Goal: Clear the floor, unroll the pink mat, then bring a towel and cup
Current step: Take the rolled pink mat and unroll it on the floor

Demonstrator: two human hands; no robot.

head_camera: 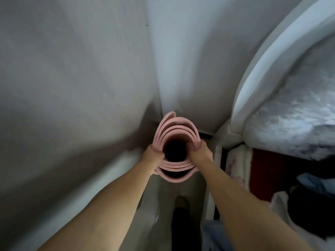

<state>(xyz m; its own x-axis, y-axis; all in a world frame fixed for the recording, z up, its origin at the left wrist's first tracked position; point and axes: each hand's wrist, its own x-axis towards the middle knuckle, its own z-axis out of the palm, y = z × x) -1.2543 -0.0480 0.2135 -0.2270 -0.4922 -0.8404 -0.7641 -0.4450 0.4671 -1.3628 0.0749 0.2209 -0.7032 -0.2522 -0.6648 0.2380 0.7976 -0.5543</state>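
Note:
The rolled pink mat [175,131] stands on end in the corner where two grey walls meet, and I look down into its dark hollow core. My left hand [151,153] grips the roll's left rim. My right hand [200,153] grips its right rim, fingers hooked over the layers. Both forearms reach forward from the bottom of the view. The mat's lower length is hidden below its top end. No towel or cup is in view.
A white bed frame [257,84] with a fluffy grey blanket [297,113] curves along the right. Below it lie clothes and cloth, red [272,165], blue and black. A white baseboard [112,171] runs along the left wall. My foot [181,201] stands on a narrow pale floor strip.

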